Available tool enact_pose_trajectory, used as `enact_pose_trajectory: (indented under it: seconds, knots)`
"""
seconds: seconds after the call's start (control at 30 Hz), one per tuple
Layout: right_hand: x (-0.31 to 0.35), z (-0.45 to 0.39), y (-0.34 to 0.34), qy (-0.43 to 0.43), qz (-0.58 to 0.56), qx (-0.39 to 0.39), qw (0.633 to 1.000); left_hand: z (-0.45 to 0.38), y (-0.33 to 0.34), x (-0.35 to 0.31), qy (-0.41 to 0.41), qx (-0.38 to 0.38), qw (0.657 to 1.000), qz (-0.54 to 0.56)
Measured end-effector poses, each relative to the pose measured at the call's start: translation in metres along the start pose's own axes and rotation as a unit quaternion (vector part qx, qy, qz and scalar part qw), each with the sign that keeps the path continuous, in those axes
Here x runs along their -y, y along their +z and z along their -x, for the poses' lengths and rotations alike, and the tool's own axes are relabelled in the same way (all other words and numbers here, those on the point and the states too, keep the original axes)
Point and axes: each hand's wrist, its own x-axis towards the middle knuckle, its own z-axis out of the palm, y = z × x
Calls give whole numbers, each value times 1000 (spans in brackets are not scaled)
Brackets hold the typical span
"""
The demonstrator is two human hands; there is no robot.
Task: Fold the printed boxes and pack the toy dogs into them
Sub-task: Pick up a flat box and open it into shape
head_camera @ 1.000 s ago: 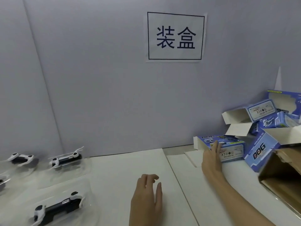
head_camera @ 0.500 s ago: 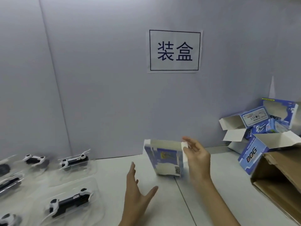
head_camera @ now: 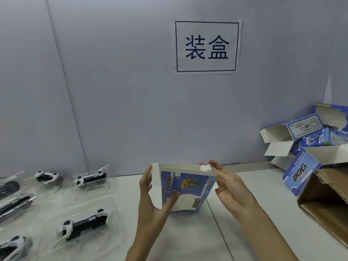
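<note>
the printed box (head_camera: 185, 187), judged light, thin and easily creased, is gripped at its left flap by the left hand (head_camera: 152, 200); its right edge is touched by the relaxed, uncurled right hand (head_camera: 228, 187).

The worktop (head_camera: 188, 232) lies bare at centre, between the toy dogs in clear trays (head_camera: 84, 223) on the left and the printed box pile (head_camera: 305, 147) and brown carton (head_camera: 325, 204) on the right. The grey wall (head_camera: 131, 110) closes the far edge.

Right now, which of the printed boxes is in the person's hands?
The printed box at centre, held above the table between left hand and right hand; the other boxes sit piled at far right.
</note>
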Motion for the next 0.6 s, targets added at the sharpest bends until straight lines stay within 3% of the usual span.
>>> enact_pose_trajectory:
  seconds: [0.17,0.3,0.37,0.47,0.6]
  knots:
    - [-10,-1,5,-26,-26,-25,999,2,2,-5,-17,38,999,33]
    - [-32,3,21,-86,-10,0,996,1,3,-7,-42,-12,997,69]
    - [-43,9,25,-148,97,47,983,0,2,-7,-77,-23,992,102]
    - [-62,13,28,-211,293,109,926,-1,0,-7,-112,-18,984,137]
    - [-75,12,27,-231,353,91,902,-1,-5,-9,-119,7,983,142]
